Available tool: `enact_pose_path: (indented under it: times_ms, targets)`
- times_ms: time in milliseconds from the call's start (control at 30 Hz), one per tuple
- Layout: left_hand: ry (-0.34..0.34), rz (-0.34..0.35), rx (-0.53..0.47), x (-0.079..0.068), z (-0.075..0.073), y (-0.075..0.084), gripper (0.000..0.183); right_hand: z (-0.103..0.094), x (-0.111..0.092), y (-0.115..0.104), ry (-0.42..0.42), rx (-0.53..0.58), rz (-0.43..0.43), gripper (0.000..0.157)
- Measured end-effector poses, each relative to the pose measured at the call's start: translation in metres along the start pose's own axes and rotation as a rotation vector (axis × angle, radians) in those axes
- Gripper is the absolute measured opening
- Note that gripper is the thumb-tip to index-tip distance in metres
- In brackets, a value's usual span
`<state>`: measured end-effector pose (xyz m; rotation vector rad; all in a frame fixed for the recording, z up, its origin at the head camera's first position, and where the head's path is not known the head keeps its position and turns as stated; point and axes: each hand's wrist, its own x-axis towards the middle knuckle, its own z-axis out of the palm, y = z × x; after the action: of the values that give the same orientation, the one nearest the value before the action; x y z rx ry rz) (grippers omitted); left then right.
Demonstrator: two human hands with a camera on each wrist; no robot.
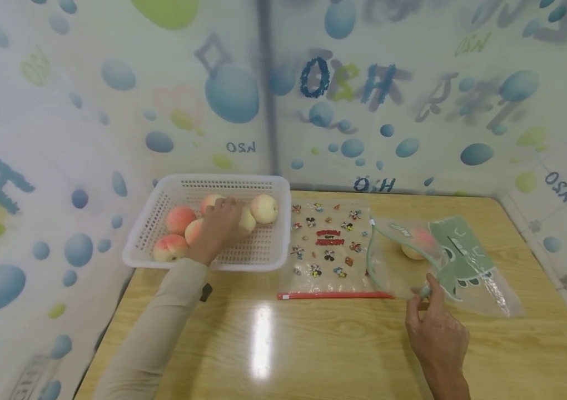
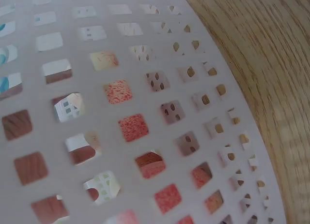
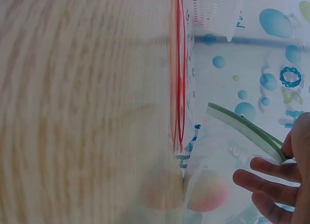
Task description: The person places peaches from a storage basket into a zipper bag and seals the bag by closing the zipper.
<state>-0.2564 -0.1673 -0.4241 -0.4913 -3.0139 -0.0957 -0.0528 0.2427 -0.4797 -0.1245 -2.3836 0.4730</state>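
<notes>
On wd tbl point(image 1: 343, 350) nr wall point(image 1: 388, 111): bags point(image 1: 463, 253)

Bubble-printed, perhaps papered walls point(image 1: 413, 122) around wood-grained table point(image 1: 323, 344)

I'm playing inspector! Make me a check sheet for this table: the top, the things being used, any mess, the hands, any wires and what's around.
Surface: wood-grained table, with a bright glare streak.
Things in use: white basket holding several peaches; a clear cartoon-print bag with a red zip, lying flat; a green-trimmed bag with one peach inside.
Clutter: small dark thing by the left sleeve, too unclear to name.
Left hand: in the basket, over the peaches; grip unclear.
Right hand: pinches the green-trimmed bag's edge.
Cables: nothing seen.
Surroundings: pale walls printed with blue bubbles and lettering.
</notes>
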Motion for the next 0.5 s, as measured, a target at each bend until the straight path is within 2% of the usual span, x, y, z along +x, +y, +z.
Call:
enact_pose_path:
  times_ms: [200,367,500]
  targets:
    - [0.042,0.044,0.007,-0.0021,0.0027,-0.0028,0.041,-0.001,-0.001,0.0008,0.008,0.004,-0.007,0.046]
    - [0.028,0.047,0.018,-0.0024,0.0042,-0.0054,0.04,-0.001,-0.0014,0.0009,0.013,0.014,0.009,0.045]
    - [0.016,0.056,0.023,-0.0024,0.0061,-0.0083,0.046,-0.0003,-0.0007,0.001,0.01,0.023,0.015,0.044]
